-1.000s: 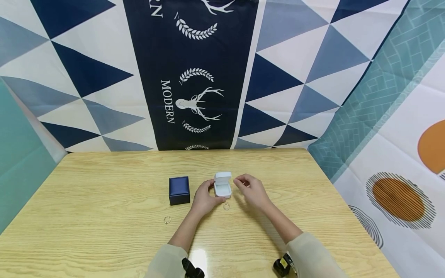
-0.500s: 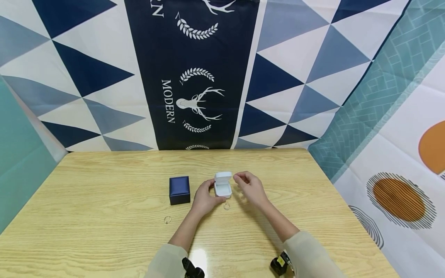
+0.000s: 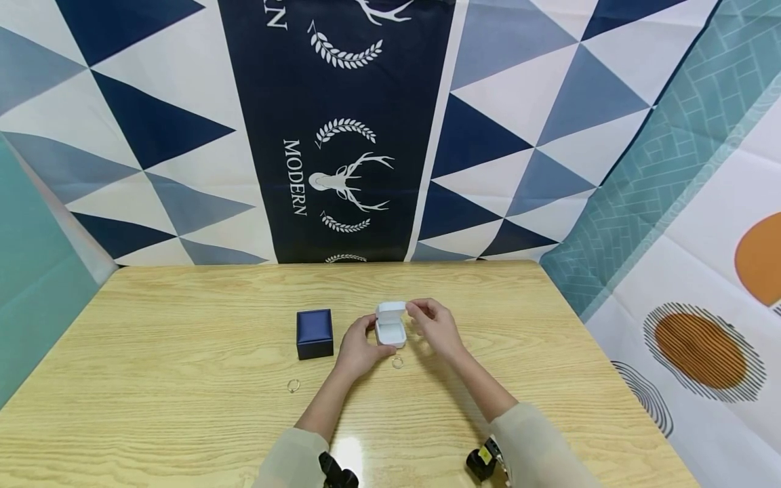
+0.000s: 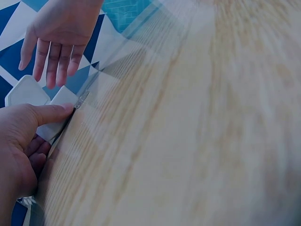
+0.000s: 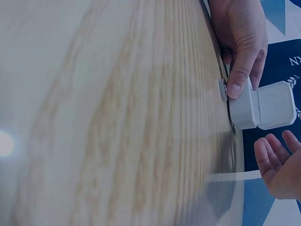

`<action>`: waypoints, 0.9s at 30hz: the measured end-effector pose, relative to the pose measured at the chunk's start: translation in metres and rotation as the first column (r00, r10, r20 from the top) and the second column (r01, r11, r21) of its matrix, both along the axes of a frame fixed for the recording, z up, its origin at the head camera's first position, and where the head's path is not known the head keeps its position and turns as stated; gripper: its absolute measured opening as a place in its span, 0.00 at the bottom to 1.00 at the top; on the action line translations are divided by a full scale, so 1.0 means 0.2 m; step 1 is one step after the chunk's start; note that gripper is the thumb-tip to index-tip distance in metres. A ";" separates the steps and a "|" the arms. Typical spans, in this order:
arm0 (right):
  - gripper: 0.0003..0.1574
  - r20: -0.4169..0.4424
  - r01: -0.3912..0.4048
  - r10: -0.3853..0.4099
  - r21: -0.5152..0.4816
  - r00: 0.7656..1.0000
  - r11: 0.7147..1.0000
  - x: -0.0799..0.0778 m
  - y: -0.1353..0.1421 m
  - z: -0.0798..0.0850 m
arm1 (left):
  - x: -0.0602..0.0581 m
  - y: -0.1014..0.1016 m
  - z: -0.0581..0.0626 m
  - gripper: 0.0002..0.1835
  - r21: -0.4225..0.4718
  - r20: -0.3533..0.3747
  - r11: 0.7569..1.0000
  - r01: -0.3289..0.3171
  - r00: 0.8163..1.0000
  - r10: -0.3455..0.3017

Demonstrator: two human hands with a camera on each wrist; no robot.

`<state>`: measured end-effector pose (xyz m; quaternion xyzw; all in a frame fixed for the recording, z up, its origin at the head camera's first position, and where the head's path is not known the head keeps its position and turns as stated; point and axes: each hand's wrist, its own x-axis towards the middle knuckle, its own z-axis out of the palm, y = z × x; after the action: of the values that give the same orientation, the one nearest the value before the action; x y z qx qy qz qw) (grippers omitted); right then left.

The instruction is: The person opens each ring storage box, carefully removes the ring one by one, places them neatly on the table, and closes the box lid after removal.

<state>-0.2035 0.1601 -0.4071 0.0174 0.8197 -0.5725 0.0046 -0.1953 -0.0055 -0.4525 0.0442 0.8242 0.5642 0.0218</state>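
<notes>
A small white ring box (image 3: 391, 332) stands on the table with its lid raised. My left hand (image 3: 358, 349) grips its base from the left, thumb across the front, as the left wrist view also shows. Beside the raised lid is my right hand (image 3: 439, 332); its fingers (image 5: 270, 153) are loosely extended and hold nothing. Whether a fingertip touches the lid I cannot tell. Just in front of the box lies a ring (image 3: 398, 362), close to the left thumb in the right wrist view. No ring shows inside the box.
To the left of the white box sits a closed dark blue box (image 3: 314, 333). A second ring (image 3: 293, 385) lies in front of that blue box. The wooden table (image 3: 183, 339) ends at a patterned cloth backdrop (image 3: 342, 135).
My right hand has moved slightly left and away from me, closer to the raised lid. The left hand, the white box and both rings have stayed in place.
</notes>
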 end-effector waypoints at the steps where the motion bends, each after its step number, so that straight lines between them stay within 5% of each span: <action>1: 0.25 -0.005 0.000 0.000 0.006 1.000 1.000 0.00 0.00 0.00 | 0.00 0.00 0.00 0.39 0.000 -0.001 1.000 0.002 1.000 -0.002; 27: 0.28 0.016 -0.007 0.007 -0.026 1.000 1.000 -0.04 -0.05 -0.02 | 0.00 0.00 -0.01 0.40 0.012 -0.015 1.000 0.010 1.000 -0.010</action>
<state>-0.2118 0.1492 -0.4104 0.0189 0.8121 -0.5831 0.0133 -0.1959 -0.0055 -0.4548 0.0526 0.8207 0.5686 0.0182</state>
